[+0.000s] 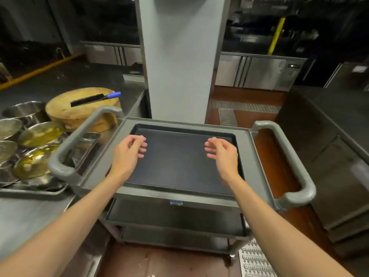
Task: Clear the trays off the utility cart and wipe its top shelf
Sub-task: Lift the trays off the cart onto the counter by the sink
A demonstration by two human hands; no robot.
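A grey utility cart (pixel 246 148) stands in front of me with a curved handle at each side. A dark, flat tray (pixel 175 162) lies on its top shelf and fills most of it. My left hand (pixel 129 151) hovers over the tray's left part, fingers loosely curled, holding nothing. Over the right part, my right hand (pixel 220 151) is held the same way, also with nothing in it. Both hands sit above the tray surface; I cannot tell whether they touch it. Lower shelves (pixel 175 220) show beneath.
A steel counter (pixel 24 212) on the left holds a metal tray of several bowls (pixel 38 134) with yellowish liquid, and a round wooden chopping block (pixel 79 108) bearing a blue-handled cleaver (pixel 93 98). A white pillar (pixel 177 56) rises behind the cart. Dark steel counters (pixel 329 136) run along the right.
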